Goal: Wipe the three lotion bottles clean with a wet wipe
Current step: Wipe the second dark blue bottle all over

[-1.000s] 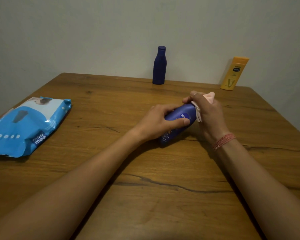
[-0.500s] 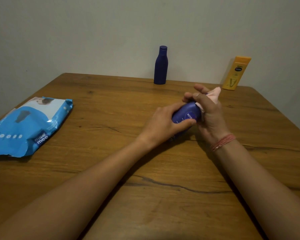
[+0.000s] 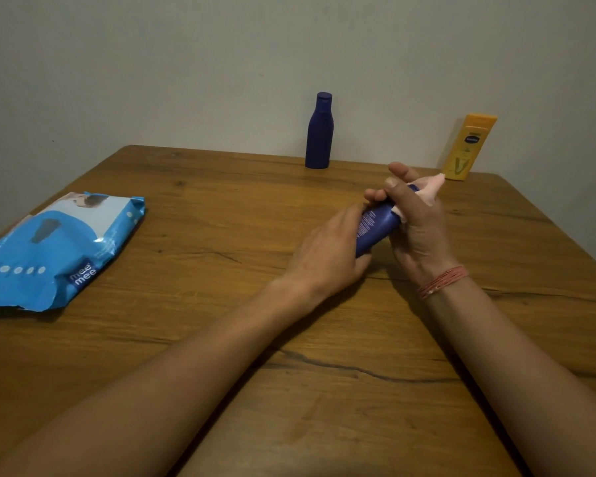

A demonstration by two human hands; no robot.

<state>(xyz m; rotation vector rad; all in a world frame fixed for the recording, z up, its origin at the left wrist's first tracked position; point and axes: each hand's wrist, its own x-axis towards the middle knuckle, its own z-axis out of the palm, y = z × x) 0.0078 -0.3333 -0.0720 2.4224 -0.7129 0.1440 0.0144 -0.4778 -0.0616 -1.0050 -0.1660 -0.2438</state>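
Note:
A dark blue lotion bottle [image 3: 375, 225] lies tilted between both hands above the middle of the wooden table [image 3: 221, 218]. My left hand [image 3: 327, 256] grips its lower end. My right hand [image 3: 415, 228] wraps a pale pink wet wipe [image 3: 430, 189] around the bottle's upper end, hiding the cap. A second dark blue bottle [image 3: 319, 130] stands upright at the table's far edge by the wall. A yellow lotion bottle [image 3: 468, 146] stands upright at the far right corner.
A blue pack of wet wipes [image 3: 55, 249] lies flat at the left side of the table. The grey wall rises directly behind the table's far edge. A crack runs across the wood near the front.
The bottle has turned in my left hand, so its white logo no longer faces up and small print shows. My right hand with the wipe has slid up toward the bottle's top.

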